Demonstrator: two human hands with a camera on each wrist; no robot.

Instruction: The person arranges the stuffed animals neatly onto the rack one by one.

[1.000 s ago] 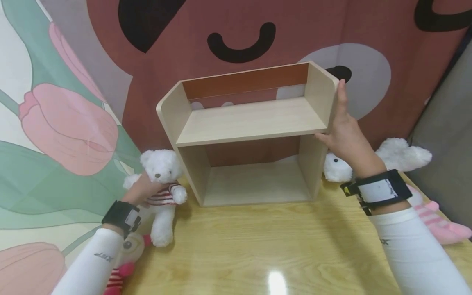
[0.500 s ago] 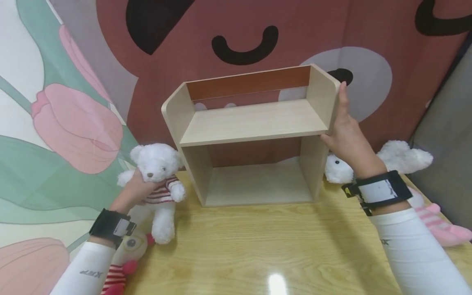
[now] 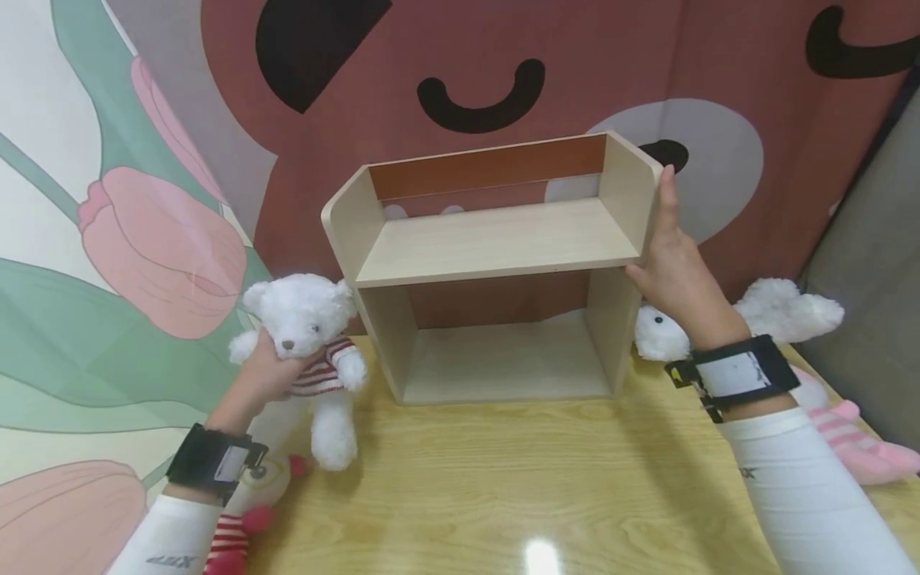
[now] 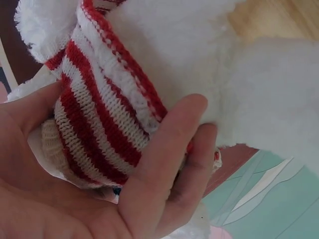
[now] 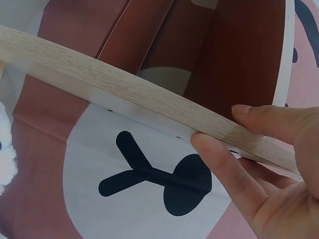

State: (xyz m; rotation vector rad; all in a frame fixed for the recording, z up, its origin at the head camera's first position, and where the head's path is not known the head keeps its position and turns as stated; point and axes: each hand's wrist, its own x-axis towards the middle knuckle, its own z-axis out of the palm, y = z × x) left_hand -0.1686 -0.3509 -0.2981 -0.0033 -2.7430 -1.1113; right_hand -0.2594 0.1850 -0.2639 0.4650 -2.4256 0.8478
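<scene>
A white plush teddy bear (image 3: 302, 307) in a red-and-white striped knit sweater hangs beside the left side of a light wooden two-tier shelf (image 3: 496, 239). My left hand (image 3: 269, 371) grips the bear round its upper body, just below the chin. In the left wrist view, the fingers (image 4: 164, 149) curl over the knitted sweater (image 4: 99, 109) and white fur. Over at the shelf's right side panel (image 5: 144, 94), my right hand (image 3: 679, 275) pinches the edge, thumb on the inner face and fingers along the outer face. Both shelf tiers hold nothing.
The shelf stands on a wood-grain table (image 3: 489, 487) against a printed backdrop (image 3: 460, 40). A plush toy with red-striped clothing (image 3: 240, 519) lies under my left forearm. Behind my right hand lie a white plush toy (image 3: 787, 311) and a pink striped one (image 3: 855, 443).
My left hand has raised the bear slightly and shifted it left relative to the shelf, with its head tilting. The right hand keeps its hold on the panel. The head view has shifted a little.
</scene>
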